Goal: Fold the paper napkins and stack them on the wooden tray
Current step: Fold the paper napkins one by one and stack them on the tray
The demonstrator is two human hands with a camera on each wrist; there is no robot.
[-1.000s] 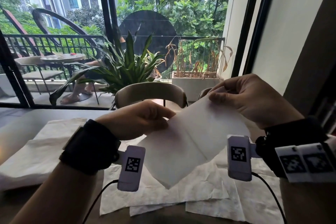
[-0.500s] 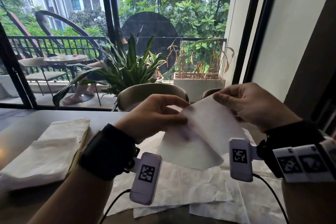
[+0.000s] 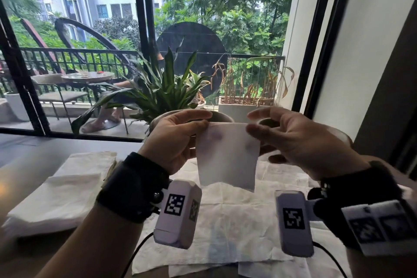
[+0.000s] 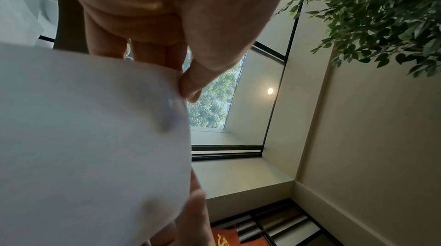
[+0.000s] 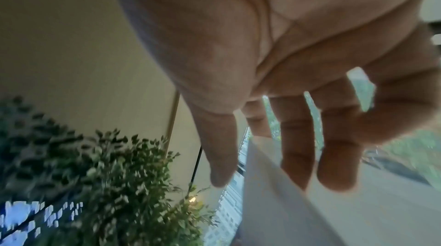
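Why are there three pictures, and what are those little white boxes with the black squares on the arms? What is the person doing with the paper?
One person wears three cameras. The big picture comes from a camera on the head, looking down at both hands. The white boxes are cameras strapped to the wrists; each of the other two pictures looks along one hand at its fingers.

The left hand and the right hand hold a white paper napkin up in the air by its top corners. It hangs down, already folded smaller.

Below, on the table, more napkins lie spread flat. At the left sits a pile of folded napkins; they mostly hide whatever is beneath them.
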